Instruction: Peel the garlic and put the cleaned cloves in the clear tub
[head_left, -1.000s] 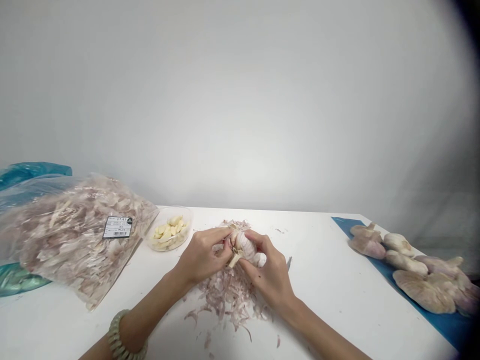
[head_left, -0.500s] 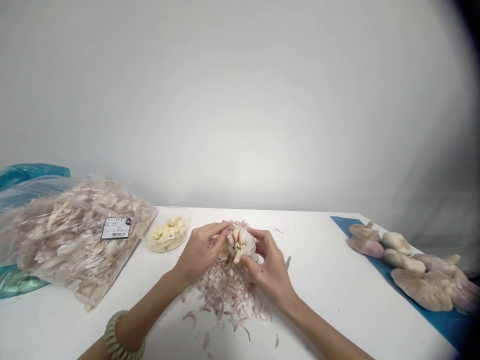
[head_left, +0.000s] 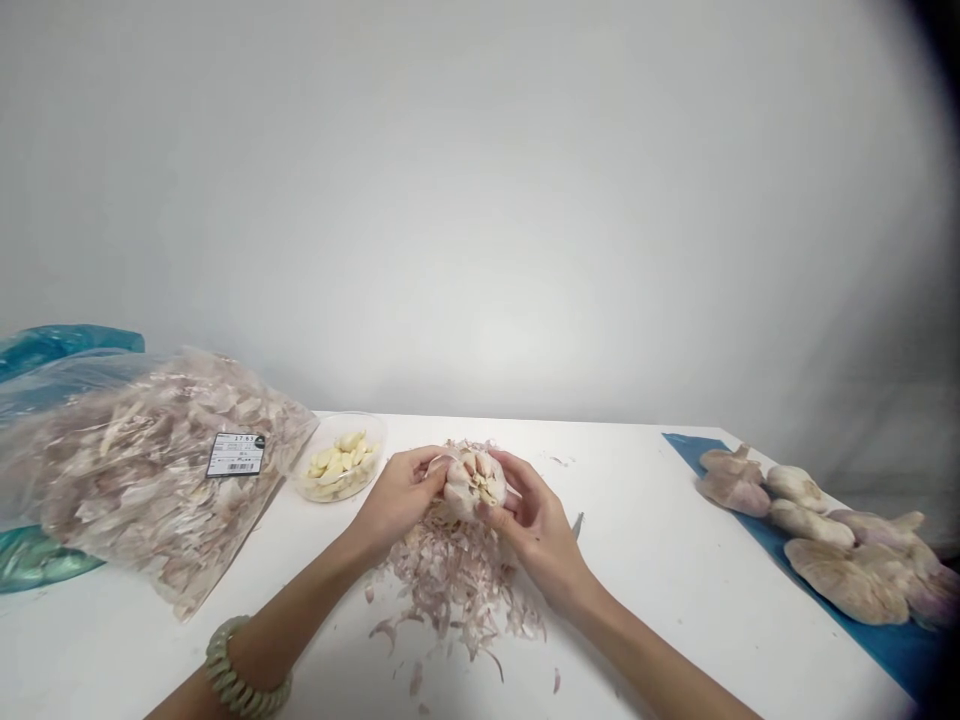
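Note:
A partly opened garlic bulb (head_left: pixel 474 480) is held between both hands above the table, its cloves showing on top. My left hand (head_left: pixel 401 500) grips its left side with thumb and fingers. Around the right side curl the fingers of my right hand (head_left: pixel 541 525), the thumb pressing at the front. Below the bulb lies a pile of loose garlic skins (head_left: pixel 457 580), partly covered by the hands. A clear bowl (head_left: pixel 337 495) left of my left hand contains peeled garlic cloves (head_left: pixel 345 462).
At the left lies a large clear bag of garlic skins (head_left: pixel 165 480) with a price label. Whole garlic bulbs (head_left: pixel 847 580) rest on a blue sheet (head_left: pixel 686 447) along the right edge. A pointed metal tip (head_left: pixel 577 525) shows beside my right hand. A wall stands behind the table.
The garlic bulb has been turned in my hands, so its stem no longer points toward me and more of its opened cloves show. Both hands keep hold of it.

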